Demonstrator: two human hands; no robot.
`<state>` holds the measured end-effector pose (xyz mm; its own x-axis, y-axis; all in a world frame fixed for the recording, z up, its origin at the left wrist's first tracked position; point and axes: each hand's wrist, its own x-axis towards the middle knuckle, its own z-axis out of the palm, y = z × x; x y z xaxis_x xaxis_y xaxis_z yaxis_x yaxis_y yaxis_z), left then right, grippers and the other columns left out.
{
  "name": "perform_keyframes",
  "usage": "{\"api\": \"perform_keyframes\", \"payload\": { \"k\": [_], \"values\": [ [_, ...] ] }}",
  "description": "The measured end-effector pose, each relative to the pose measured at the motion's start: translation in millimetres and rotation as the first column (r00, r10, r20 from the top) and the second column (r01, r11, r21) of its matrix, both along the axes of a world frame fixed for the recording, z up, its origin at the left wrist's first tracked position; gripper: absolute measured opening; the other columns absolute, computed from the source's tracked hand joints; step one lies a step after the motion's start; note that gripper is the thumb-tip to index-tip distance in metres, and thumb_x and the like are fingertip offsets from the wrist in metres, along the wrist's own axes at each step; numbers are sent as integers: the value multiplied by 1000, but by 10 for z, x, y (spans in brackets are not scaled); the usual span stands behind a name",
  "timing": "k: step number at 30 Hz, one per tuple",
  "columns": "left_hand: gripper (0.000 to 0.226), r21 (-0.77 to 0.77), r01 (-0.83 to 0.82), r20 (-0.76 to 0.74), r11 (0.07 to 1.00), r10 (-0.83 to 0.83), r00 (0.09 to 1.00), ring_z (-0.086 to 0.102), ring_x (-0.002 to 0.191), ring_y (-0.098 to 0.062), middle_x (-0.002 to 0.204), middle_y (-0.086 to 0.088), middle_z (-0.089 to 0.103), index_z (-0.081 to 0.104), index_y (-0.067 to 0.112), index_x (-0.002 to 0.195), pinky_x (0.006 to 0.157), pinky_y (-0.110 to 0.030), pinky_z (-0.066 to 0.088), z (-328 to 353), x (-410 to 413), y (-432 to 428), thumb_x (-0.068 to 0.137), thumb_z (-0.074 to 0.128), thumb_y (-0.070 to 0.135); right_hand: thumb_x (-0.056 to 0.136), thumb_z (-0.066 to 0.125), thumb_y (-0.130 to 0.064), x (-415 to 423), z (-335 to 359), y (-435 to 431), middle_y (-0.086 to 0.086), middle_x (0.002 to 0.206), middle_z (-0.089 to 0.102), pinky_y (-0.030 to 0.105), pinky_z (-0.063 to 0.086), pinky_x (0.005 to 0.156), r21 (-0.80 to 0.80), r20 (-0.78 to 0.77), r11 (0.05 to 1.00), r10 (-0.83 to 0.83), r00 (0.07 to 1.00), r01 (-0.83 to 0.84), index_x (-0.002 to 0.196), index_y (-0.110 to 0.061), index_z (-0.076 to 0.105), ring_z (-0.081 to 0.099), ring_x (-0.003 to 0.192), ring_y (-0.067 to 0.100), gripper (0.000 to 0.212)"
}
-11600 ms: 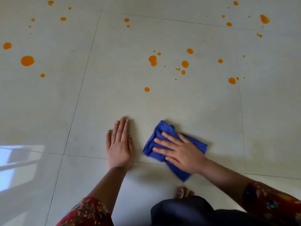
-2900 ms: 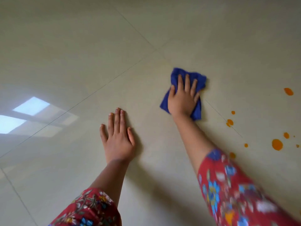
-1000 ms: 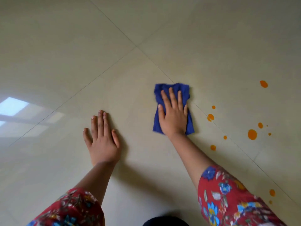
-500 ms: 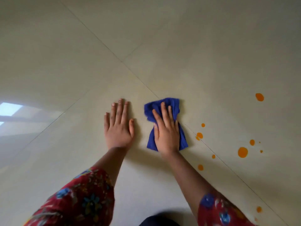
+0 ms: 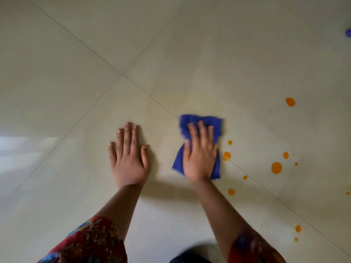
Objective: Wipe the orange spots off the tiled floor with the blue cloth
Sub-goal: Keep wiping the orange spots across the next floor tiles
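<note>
- Blue cloth (image 5: pixel 216 124): bunched, lying on the pale tiled floor (image 5: pixel 171 44), pressed under my flat right hand (image 5: pixel 199 154).
- Orange spots (image 5: pixel 276 168): round drops scattered right of the cloth, the nearest just beside its edge.

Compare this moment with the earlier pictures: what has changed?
The right hand has pulled the blue cloth back from its far reach and slid it rightward, close beside the nearest orange spots. Far fewer spots show on the tiled floor than at first. Unchanged: right hand pressing flat on the cloth, left hand flat on the floor.

Blue cloth (image 5: pixel 190 118) partly under right hand (image 5: pixel 199 156)
</note>
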<state>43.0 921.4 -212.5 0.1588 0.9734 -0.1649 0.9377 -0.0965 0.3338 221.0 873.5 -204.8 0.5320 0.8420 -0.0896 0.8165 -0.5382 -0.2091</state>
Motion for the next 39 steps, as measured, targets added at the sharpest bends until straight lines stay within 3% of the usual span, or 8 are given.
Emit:
{"api": "perform_keyframes", "payload": {
  "k": [4, 10, 16, 22, 30, 33, 36, 39],
  "values": [
    [62, 23, 7, -6, 1000, -7, 1000, -1, 150, -13, 163, 8, 6, 11, 26, 155, 120, -40, 5, -42, -8, -16, 96, 23, 40, 99, 35, -38, 420, -18, 985, -4, 161, 20, 48, 19, 115, -3, -4, 950, -313, 950, 313, 151, -30, 28, 10, 149, 23, 53],
    [62, 15, 27, -13, 1000, -27, 1000, 3, 150, -13, 163, 7, 6, 12, 25, 155, 120, -43, 10, 17, -27, -14, 95, 25, 36, 97, 33, -41, -466, 2, 350, -8, 159, 25, 44, 27, 111, 0, 2, 964, 264, 964, -264, 150, -33, 30, 17, 149, 18, 54],
    [63, 56, 4, -31, 998, -2, 1000, 2, 150, -14, 163, 9, 4, 10, 26, 155, 120, -41, 7, -46, -4, -22, 95, 26, 35, 99, 33, -40, 481, 9, 1208, -6, 162, 16, 47, 14, 117, -28, 17, 967, -251, 968, 252, 152, -33, 24, 8, 150, 20, 54],
    [62, 59, -86, 185, 995, 74, 980, 22, 147, -16, 158, 1, 24, 33, 13, 150, 119, -37, 15, 94, -35, -1, 87, 32, 19, 97, 27, -42, -770, -60, 1305, -9, 159, 25, 46, 20, 115, 36, 2, 878, 477, 879, -477, 150, -35, 28, 15, 149, 20, 54],
    [59, 65, -225, 57, 972, 222, 973, 19, 147, -12, 159, 5, 19, 28, 17, 152, 119, -37, 14, 180, -1082, -398, 93, 30, 24, 98, 33, -44, -308, 48, 1270, -10, 161, 17, 48, 15, 116, -61, 34, 993, 106, 994, -104, 150, -40, 26, 8, 150, 19, 52],
    [58, 29, -266, -4, 963, 267, 964, 14, 148, -11, 160, 6, 14, 26, 16, 153, 120, -33, 9, 99, -1295, -622, 96, 26, 28, 95, 39, -39, -1029, -12, 1489, -6, 160, 21, 50, 15, 115, 3, -38, 913, 407, 913, -407, 148, -38, 31, 11, 149, 22, 54],
    [58, 37, -252, -15, 967, 253, 967, 13, 148, -10, 160, 4, 16, 25, 15, 153, 119, -28, 6, 21, -1335, -645, 96, 26, 27, 94, 40, -39, -1715, -89, 854, -6, 158, 28, 49, 16, 116, 77, -51, 681, 733, 679, -729, 146, -36, 37, 18, 148, 22, 53],
    [57, 49, -242, -21, 969, 243, 970, 13, 148, -11, 161, 3, 16, 22, 17, 153, 119, -29, 7, -2, -1346, -641, 97, 25, 27, 94, 39, -43, -1510, -49, 197, -8, 159, 25, 51, 18, 115, 28, -68, 651, 758, 648, -758, 148, -37, 33, 17, 148, 20, 55]
  ]
}}
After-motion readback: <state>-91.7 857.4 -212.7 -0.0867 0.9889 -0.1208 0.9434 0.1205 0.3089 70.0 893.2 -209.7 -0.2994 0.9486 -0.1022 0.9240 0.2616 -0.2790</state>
